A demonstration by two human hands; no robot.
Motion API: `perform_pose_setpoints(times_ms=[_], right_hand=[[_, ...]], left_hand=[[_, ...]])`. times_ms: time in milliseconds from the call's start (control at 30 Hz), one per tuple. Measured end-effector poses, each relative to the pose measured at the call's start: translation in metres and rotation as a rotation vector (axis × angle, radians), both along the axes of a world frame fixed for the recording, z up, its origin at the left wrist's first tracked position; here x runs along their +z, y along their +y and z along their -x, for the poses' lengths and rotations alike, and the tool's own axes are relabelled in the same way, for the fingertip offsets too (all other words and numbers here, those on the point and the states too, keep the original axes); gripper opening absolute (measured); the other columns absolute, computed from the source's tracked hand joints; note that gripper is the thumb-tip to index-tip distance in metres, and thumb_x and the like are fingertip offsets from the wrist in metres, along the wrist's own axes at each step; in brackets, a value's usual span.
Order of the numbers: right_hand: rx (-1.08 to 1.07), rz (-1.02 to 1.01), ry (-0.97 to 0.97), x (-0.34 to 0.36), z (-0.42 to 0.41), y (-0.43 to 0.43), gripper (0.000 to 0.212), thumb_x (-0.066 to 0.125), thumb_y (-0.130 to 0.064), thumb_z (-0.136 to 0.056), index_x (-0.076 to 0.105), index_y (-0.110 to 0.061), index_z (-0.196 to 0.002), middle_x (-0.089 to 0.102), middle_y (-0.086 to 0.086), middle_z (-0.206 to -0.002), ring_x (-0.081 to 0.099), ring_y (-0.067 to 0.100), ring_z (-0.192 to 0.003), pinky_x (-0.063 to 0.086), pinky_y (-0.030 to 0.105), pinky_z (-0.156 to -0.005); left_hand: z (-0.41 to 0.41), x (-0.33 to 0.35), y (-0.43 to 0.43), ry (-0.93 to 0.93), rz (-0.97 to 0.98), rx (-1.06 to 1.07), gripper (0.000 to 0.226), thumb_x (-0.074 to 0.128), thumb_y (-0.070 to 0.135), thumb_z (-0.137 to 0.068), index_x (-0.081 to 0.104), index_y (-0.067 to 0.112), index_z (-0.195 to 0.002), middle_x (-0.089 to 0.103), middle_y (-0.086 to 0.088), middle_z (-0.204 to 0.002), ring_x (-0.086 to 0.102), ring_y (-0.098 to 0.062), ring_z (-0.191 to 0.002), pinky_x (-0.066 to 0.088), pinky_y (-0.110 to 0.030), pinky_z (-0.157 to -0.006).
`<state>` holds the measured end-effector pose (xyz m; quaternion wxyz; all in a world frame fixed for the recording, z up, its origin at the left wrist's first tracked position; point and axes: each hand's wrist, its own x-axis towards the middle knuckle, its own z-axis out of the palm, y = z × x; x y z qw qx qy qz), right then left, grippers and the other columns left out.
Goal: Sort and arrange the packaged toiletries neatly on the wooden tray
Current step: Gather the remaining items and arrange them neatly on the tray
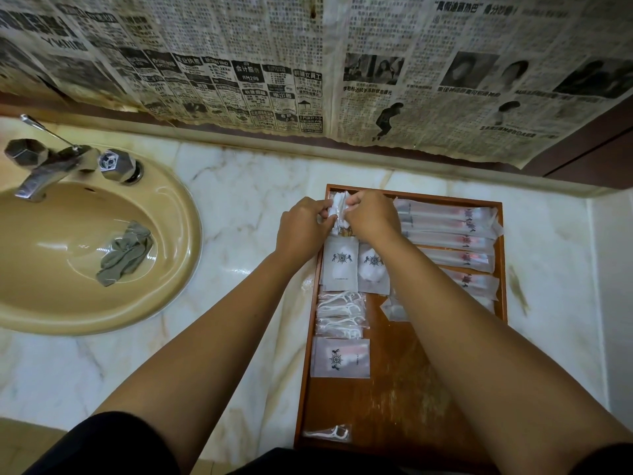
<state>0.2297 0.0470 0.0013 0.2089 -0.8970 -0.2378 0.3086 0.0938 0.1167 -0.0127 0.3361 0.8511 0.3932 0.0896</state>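
A wooden tray (394, 399) lies on the marble counter, to the right of the sink. Both hands meet over its far left corner. My left hand (301, 226) and my right hand (371, 216) pinch a small white packet (337, 209) between them. Below them lie two grey sachets (340, 264) with a wheel emblem, a pile of bagged floss picks (340, 315) and another grey sachet (340, 358). Several long toothbrush packets (448, 228) are stacked along the tray's right side. One lone floss pick packet (330, 433) sits at the near left corner.
A beige sink (102, 303) with a chrome tap (51, 166) is at the left, a grey rag (125, 252) in its bowl. Newspaper (308, 63) covers the wall behind. The marble counter (239, 200) meets a side wall at the right.
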Motion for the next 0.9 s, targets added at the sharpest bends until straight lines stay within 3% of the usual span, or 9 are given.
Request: perform_pose_setpoints(times_ms=[167,400,533,600,667,767,833,900], right_hand=[[0.027,-0.044,0.012,0.002,-0.001,-0.006,0.028,0.058,-0.012,-0.096,0.074,-0.026,-0.115,0.074,-0.002,-0.116,0.069,0.021,-0.102,0.057,0.037,-0.092],[0.006,-0.257,0.018,0.032,0.013,-0.049,0.021,0.059,-0.016,-0.097,0.071,-0.024,-0.113,0.07,-0.008,-0.11,0.066,0.01,-0.096,0.057,0.027,-0.079],[0.045,-0.309,0.069,0.047,0.046,-0.098,0.016,0.063,-0.017,-0.097,0.071,-0.023,-0.109,0.068,-0.012,-0.11,0.062,0.004,-0.097,0.049,0.015,-0.081],[0.13,-0.297,0.111,0.05,0.068,-0.129,0.015,0.066,-0.018,-0.096,0.071,-0.023,-0.109,0.067,-0.014,-0.105,0.061,0.002,-0.094,0.049,0.017,-0.085],[0.254,-0.27,0.17,0.049,0.088,-0.159,0.016,0.068,-0.018,-0.094,0.071,-0.021,-0.11,0.067,-0.013,-0.101,0.062,0.002,-0.086,0.052,0.021,-0.083],[0.411,-0.194,0.175,0.045,0.114,-0.195,0.019,0.072,-0.017,-0.091,0.073,-0.02,-0.11,0.069,-0.01,-0.102,0.062,0.002,-0.085,0.052,0.022,-0.081],[0.505,-0.14,0.182,0.04,0.127,-0.211,0.023,0.074,-0.018,-0.089,0.075,-0.02,-0.112,0.071,-0.008,-0.105,0.059,-0.001,-0.084,0.047,0.016,-0.078],[0.607,-0.064,0.191,0.036,0.138,-0.224,0.027,0.077,-0.021,-0.088,0.076,-0.021,-0.115,0.072,-0.008,-0.109,0.059,-0.002,-0.084,0.042,0.007,-0.075]], left_hand=[[0.003,0.006,-0.002,0.009,0.002,-0.005,0.038,0.066,0.027,-0.097,0.065,0.02,-0.134,0.067,-0.003,-0.109,0.065,-0.02,-0.098,0.054,-0.043,-0.088],[0.035,0.027,-0.02,-0.03,0.053,0.01,0.037,0.065,0.029,-0.098,0.063,0.025,-0.135,0.062,0.001,-0.122,0.06,-0.01,-0.098,0.049,-0.024,-0.085],[0.073,0.026,-0.052,0.092,0.18,0.095,0.051,0.062,0.022,-0.099,0.05,0.015,-0.148,0.051,-0.007,-0.145,0.06,-0.021,-0.119,0.045,-0.026,-0.103],[0.091,0.024,-0.074,0.161,0.312,0.133,0.051,0.058,0.018,-0.1,0.047,0.012,-0.15,0.051,-0.007,-0.149,0.057,-0.025,-0.127,0.042,-0.032,-0.112],[0.105,0.022,-0.094,0.172,0.388,0.143,0.049,0.056,0.017,-0.1,0.05,0.011,-0.148,0.055,-0.006,-0.147,0.06,-0.027,-0.125,0.045,-0.036,-0.111],[0.116,0.026,-0.115,0.116,0.362,0.106,0.04,0.054,0.014,-0.097,0.064,0.016,-0.136,0.068,-0.004,-0.132,0.063,-0.021,-0.12,0.046,-0.024,-0.096],[0.119,0.027,-0.122,0.084,0.366,0.11,0.037,0.053,0.014,-0.095,0.07,0.019,-0.128,0.072,-0.001,-0.123,0.065,-0.019,-0.113,0.045,-0.021,-0.088],[0.122,0.025,-0.125,0.061,0.413,0.146,0.038,0.053,0.014,-0.094,0.07,0.02,-0.128,0.073,0.0,-0.12,0.066,-0.017,-0.111,0.05,-0.026,-0.091]])
